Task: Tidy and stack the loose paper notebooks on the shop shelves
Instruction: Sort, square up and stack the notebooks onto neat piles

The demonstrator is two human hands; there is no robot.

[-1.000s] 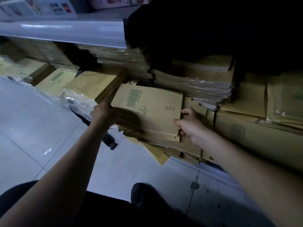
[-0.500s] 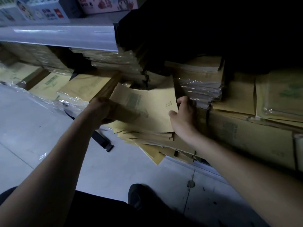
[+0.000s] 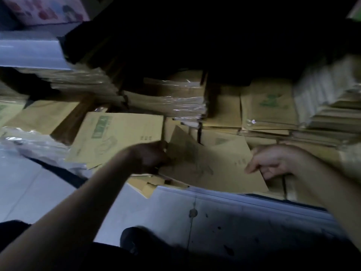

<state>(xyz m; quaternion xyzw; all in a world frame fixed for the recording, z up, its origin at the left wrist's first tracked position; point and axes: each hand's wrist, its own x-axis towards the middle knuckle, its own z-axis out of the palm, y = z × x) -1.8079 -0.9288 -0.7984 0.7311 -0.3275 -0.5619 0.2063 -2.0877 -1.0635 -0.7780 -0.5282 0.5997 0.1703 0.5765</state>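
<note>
Notebook [image 3: 211,167] sits tilted over the shelf [image 3: 224,193] front, long axis L-R. L hand [image 3: 150,158] grips its left edge, R hand [image 3: 273,163] pinches the right. Pile [image 3: 121,133] lies just left, nearer L hand.

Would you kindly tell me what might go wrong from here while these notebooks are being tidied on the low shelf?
1. The loose notebooks jut past the shelf edge just below the left hand; shifting the pile could tip some onto the floor.
2. The held notebook, gripped at opposite edges by the left hand and right hand, sits tilted with one corner raised, so pushing it down may crease it.
</note>
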